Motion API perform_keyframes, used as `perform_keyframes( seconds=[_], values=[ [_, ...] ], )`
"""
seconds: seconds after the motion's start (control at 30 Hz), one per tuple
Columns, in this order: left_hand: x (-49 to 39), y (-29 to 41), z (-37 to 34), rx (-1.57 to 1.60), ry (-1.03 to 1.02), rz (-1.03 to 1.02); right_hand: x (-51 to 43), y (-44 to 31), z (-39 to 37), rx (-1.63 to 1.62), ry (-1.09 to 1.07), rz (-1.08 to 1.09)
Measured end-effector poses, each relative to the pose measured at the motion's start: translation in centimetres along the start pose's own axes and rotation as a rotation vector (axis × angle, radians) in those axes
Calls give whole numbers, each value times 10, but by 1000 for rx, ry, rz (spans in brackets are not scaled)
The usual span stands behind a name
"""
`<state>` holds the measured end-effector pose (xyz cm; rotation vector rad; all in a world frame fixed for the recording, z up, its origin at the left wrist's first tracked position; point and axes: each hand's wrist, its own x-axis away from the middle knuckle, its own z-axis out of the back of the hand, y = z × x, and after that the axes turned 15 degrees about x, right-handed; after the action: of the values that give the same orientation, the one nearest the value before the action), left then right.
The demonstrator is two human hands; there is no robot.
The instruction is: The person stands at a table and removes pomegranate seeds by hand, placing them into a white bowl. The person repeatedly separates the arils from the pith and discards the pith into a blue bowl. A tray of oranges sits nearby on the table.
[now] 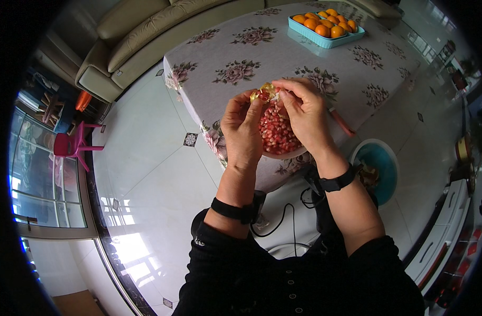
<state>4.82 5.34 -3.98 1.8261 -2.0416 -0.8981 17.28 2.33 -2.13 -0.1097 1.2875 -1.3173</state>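
A piece of pomegranate (263, 94), with yellowish rind and red seeds showing, is held over a bowl. My left hand (241, 122) grips it from the left between thumb and fingers. At its right edge, the thumb and fingertips of my right hand (304, 110) pinch it. Directly below lies a heap of loose red pomegranate seeds (278, 132) filling the bowl (284, 155), whose pale rim shows at the front. My hands hide the sides of the bowl. Beside my right hand, a red-handled tool (341, 123) rests on the table, its far end hidden.
A flowered tablecloth (276, 51) covers the table. At the far side stands a light-blue tray (324, 41) of orange fruits (322, 29). A blue bin (385, 170) with peel scraps sits on the floor at right. Between my arms hangs a black cable (278, 221).
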Motion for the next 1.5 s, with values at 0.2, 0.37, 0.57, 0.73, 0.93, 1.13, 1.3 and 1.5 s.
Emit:
perform_keyframes(
  seconds=[0.2,0.37,0.57,0.73,0.93,1.13,1.3,1.5],
  values=[
    [0,2,0,34,16,-12,0,3,1,-239,-72,-270],
    [0,4,0,16,22,-7,-3,3,6,-426,-103,-434],
    [0,4,-1,46,9,14,-5,3,12,-793,-173,-603],
    [2,2,-3,89,-7,19,-3,-1,5,-653,-150,-587],
    [2,3,0,30,-22,-18,-4,-10,6,-78,-53,-5],
    [2,4,0,-114,-78,-85,-2,-20,8,197,-75,139],
    [4,5,-2,-63,-71,-40,-3,-12,10,237,-43,6],
    [4,0,-3,-38,-54,35,-4,4,-2,-258,-105,-305]
  ],
)
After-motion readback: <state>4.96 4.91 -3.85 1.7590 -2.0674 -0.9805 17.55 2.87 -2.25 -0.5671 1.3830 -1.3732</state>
